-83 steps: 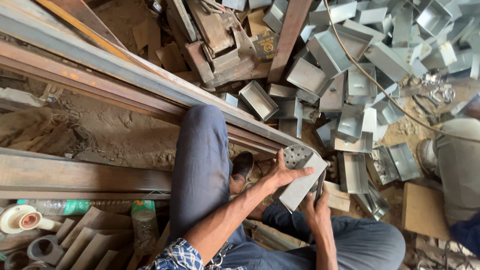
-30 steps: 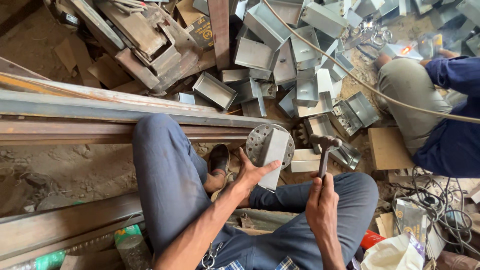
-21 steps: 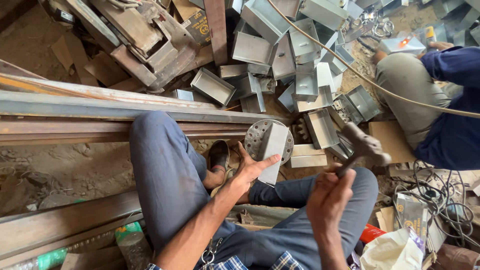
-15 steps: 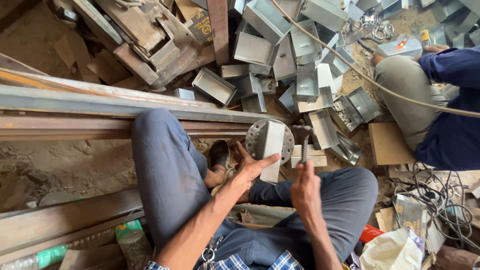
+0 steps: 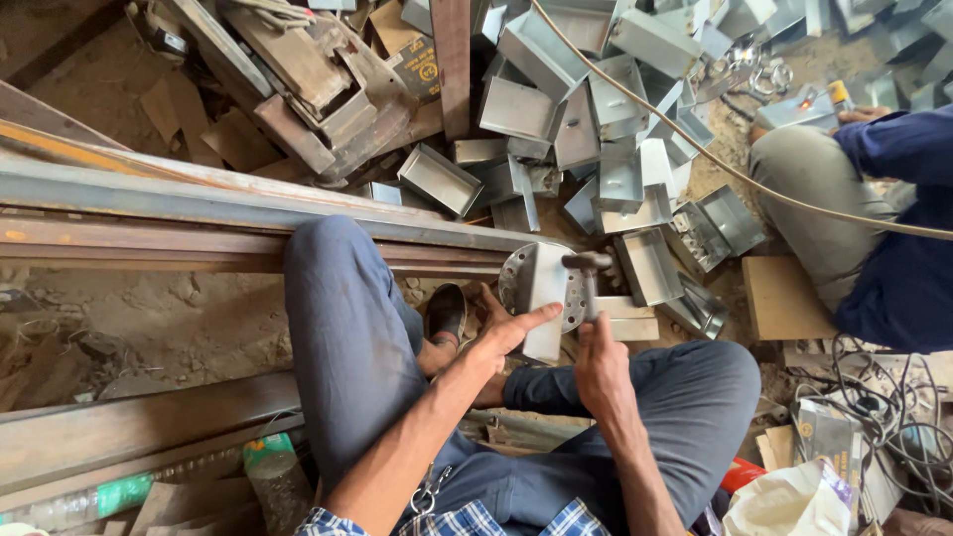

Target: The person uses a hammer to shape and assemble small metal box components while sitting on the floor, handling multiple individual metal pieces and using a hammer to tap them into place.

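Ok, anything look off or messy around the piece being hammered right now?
The grey metal boxes lie in a loose jumble, tipped at all angles, not stacked. A cable trails across them. The left hand steadies the metal part with fingers close beside where the hammer in the right hand lands.

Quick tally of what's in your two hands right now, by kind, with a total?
Hammer, gripped in the right hand: 1
Bent metal piece with a round holed plate, steadied by the left hand: 1
Total: 2
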